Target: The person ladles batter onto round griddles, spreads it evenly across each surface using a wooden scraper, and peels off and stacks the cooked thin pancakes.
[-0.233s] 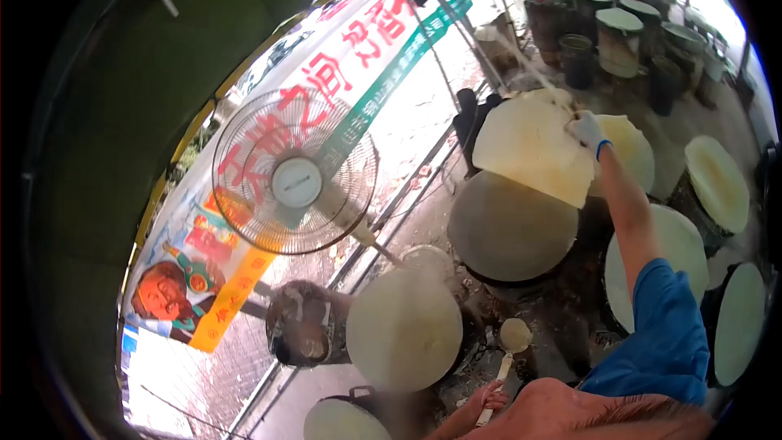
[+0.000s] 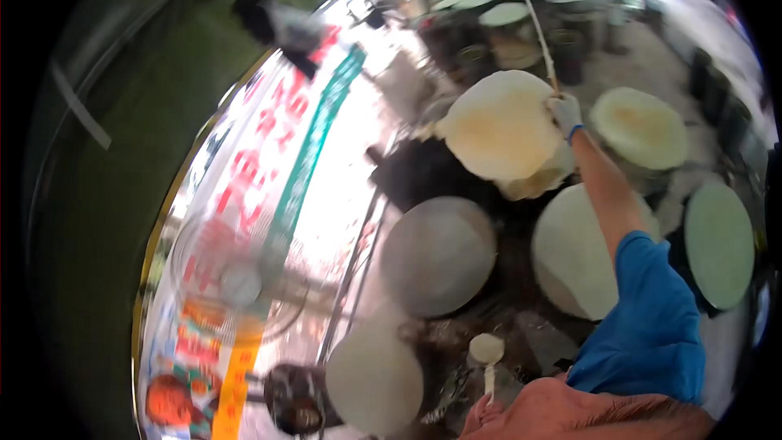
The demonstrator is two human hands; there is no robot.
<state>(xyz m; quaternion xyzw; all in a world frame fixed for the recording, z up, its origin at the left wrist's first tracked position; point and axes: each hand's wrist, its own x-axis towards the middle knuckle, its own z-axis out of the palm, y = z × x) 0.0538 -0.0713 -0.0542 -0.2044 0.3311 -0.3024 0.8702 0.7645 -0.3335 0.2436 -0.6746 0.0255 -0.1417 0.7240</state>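
Sheet: large thin round cream sheet w/ tan-browned patches (image 2: 497, 126), upper mid view, just beyond & R of the bare grey round griddle (image 2: 438, 259). A tan layer shows under its lower R edge; fold or 2nd sheet, can't tell.
R hand: right grip (image 2: 565, 114), white-gloved w/ blue wristband, at the sheet's R rim, arm stretched out fwd. Fingers look curled round the butt of a long thin pale stick (image 2: 535, 24); whether they pinch the rim too, can't tell.
L hand: left grip (image 2: 489, 412), bare, low in view, fingers wrapped round the pale handle of a small round flat-headed pale tool (image 2: 487, 348); head points away from the body, well apart from the sheet.
Sheet handling: prob. v. light for its width, floppy or part-crisp, easy to tear or crack; surface likely dry rather than slick. Best hold approx. the rim, w/ support under the middle; don't pinch one small spot hard.
Stick handling: looks light & stiff, hold near the butt.
Nearby: pale-coated round plate (image 2: 375, 381) nr L, big pale round plate (image 2: 574, 248) under the R forearm, browned pale disc (image 2: 639, 127) to R of the glove.
Side: round wire-caged fan (image 2: 241, 283) at L, blurred.
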